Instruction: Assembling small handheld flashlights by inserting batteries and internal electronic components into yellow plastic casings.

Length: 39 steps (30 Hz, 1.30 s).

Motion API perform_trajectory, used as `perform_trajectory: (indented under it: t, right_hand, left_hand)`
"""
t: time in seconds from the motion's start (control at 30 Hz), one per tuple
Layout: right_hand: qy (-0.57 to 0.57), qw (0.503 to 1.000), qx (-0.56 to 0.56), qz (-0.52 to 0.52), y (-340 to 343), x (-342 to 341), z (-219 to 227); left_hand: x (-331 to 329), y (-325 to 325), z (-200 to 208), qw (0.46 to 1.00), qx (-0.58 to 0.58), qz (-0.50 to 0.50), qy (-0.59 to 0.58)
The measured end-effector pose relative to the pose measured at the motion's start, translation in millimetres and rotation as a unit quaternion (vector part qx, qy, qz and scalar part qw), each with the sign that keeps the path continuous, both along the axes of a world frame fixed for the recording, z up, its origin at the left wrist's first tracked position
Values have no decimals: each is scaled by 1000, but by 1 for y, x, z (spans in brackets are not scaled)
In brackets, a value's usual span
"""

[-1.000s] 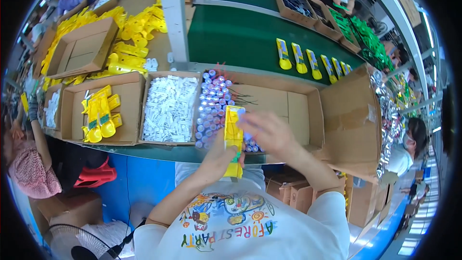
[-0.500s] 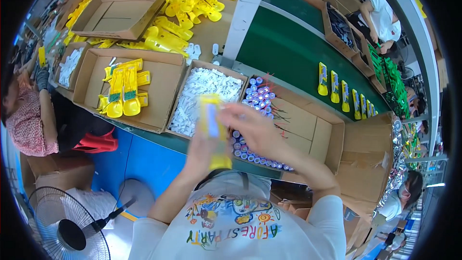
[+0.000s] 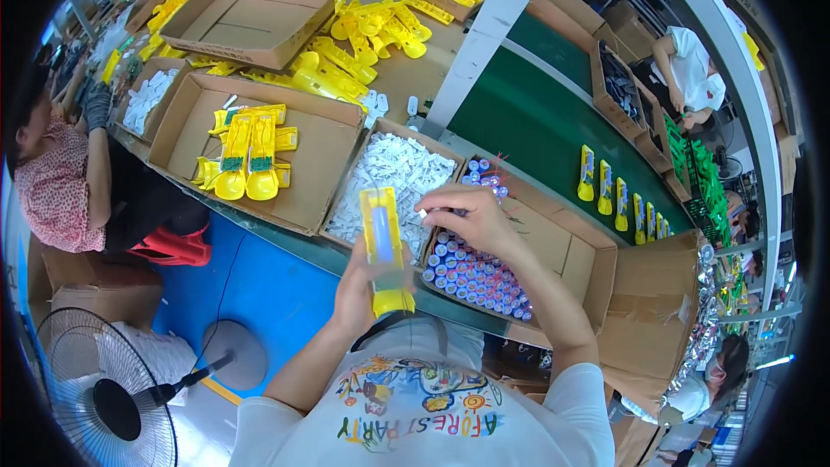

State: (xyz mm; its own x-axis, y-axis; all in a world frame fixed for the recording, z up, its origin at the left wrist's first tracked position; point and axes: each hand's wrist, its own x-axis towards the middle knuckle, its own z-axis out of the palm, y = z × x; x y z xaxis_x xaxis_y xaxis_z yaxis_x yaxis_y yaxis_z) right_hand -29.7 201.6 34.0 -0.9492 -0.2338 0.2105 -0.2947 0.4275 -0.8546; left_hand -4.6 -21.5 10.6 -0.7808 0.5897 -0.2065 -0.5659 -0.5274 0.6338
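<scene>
My left hand [image 3: 352, 292] is closed around the lower part of a yellow plastic housing [image 3: 381, 290], which stands upright in front of my chest. A pale purple cylindrical battery [image 3: 382, 229] lies in the housing's hollow, with a thin wire curving near its top. To the right of it, apart from the housing, my right hand [image 3: 474, 223] pinches a small white plastic piece [image 3: 423, 214] between thumb and fingertips. Behind the housing is a cardboard box of small white pieces [image 3: 398, 160]. Below my right hand, purple-wrapped batteries [image 3: 480, 277] with red wires fill part of another box.
At left, a cardboard box [image 3: 186, 134] holds yellow housings with green circuit boards [image 3: 262, 156]. Loose yellow housings [image 3: 372, 30] are piled behind. Several filled housings [image 3: 605, 182] line a green conveyor [image 3: 510, 95] beyond a metal post [image 3: 484, 43]. A co-worker [image 3: 65, 182] sits at left; a fan [image 3: 112, 406] stands nearby.
My right hand has drawn away from the housing to the right, and a small white piece now shows in its fingers. The whole view has shifted slightly.
</scene>
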Motion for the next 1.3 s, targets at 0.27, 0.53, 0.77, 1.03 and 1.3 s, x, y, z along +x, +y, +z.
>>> perform_trajectory:
  t: [0.27, 0.53, 0.77, 1.03, 1.3]
  right_hand:
    - [-168, 970, -136, -110, -9, 9, 10]
    - [18, 992, 78, -93, -23, 17, 26]
    - [-175, 961, -145, -155, -20, 14, 30]
    - [-186, 964, -144, -124, -14, 20, 18]
    - [-154, 959, -202, -122, 36, 34, 12]
  left_hand:
    - [2, 14, -14, 994, -73, -57, 58]
    - [4, 17, -7, 957, -202, -55, 199]
    - [5, 17, -2, 890, -330, -72, 305]
    - [7, 28, -12, 973, -70, -146, 165]
    - [20, 76, 3, 980, 26, -177, 85]
